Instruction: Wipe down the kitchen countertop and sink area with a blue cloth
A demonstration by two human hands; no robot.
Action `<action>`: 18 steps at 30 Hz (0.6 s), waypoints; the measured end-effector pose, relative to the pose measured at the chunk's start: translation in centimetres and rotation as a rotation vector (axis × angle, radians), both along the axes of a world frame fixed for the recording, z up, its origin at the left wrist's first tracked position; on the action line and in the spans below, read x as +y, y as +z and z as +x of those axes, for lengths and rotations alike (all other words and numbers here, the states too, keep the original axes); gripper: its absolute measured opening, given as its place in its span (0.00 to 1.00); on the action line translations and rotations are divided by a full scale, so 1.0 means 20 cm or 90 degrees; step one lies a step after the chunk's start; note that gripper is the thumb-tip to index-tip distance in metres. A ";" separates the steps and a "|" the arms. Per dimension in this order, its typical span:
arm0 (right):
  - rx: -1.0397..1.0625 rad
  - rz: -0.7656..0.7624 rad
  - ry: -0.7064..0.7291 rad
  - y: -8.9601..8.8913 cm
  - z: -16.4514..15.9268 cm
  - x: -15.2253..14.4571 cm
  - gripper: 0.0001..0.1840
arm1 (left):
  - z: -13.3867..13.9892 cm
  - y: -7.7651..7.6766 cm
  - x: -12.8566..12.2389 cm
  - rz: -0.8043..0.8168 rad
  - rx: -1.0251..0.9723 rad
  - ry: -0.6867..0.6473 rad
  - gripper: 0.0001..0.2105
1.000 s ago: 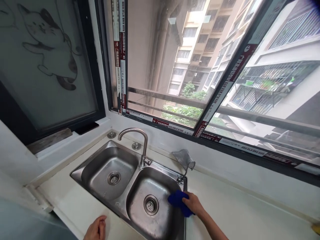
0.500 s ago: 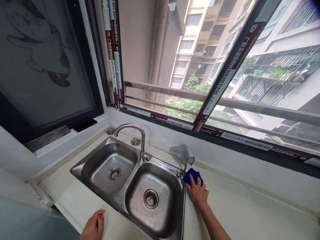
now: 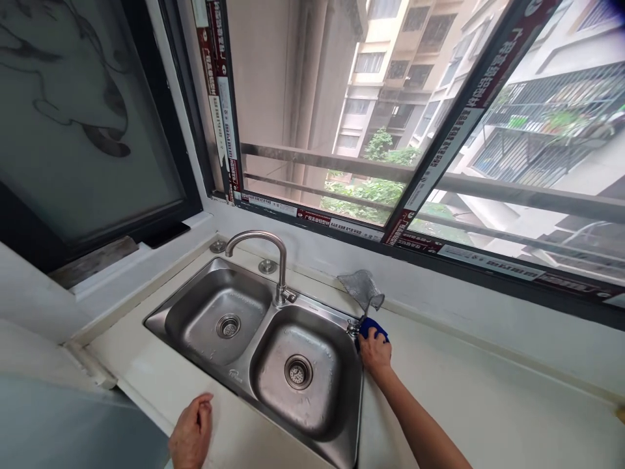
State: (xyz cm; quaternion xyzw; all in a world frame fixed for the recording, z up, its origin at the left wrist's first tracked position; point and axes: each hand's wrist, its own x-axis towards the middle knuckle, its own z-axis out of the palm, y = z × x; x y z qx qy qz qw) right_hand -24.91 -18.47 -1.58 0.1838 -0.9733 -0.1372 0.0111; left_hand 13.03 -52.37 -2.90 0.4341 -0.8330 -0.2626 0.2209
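My right hand (image 3: 375, 352) is closed on a dark blue cloth (image 3: 372, 327). The cloth lies against the counter at the back right corner of the double sink (image 3: 263, 312), touching or right beside a small metal fitting (image 3: 352, 327). Just behind it a crumpled grey mesh cloth (image 3: 362, 288) rests on the back of the counter. Over the front edge of the counter, left of the sink's front rim, my left hand (image 3: 191, 433) hovers or rests with curled fingers; no object shows in it.
A tall curved faucet (image 3: 280, 260) rises behind the divider between the two basins. Two round metal caps, one of them this cap (image 3: 267, 266), sit along the back. White counter (image 3: 469, 384) stretches to the right. A dark-framed window (image 3: 312, 218) stands behind.
My right hand has shifted slightly left and back with the blue cloth, bunching it up against the sink's corner. The view has moved a little; my left hand keeps its curled shape.
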 end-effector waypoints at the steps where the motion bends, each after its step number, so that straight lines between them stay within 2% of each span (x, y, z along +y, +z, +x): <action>1: -0.001 0.004 0.011 0.00 0.03 0.00 0.21 | 0.00 -0.01 0.00 -0.005 0.005 -0.005 0.17; 6: -0.013 0.024 0.067 0.05 0.24 0.06 0.22 | 0.01 -0.06 -0.01 -0.058 0.038 -0.040 0.15; 10: -0.005 -0.016 0.089 0.02 0.50 0.19 0.31 | 0.02 -0.11 -0.02 -0.114 0.060 -0.051 0.15; 14: -0.013 -0.138 0.094 -0.12 0.82 0.46 0.32 | 0.02 -0.15 -0.02 -0.152 0.061 -0.052 0.16; 18: -0.082 -0.206 0.095 -0.23 1.12 0.83 0.26 | 0.01 -0.16 -0.01 -0.136 0.052 -0.059 0.17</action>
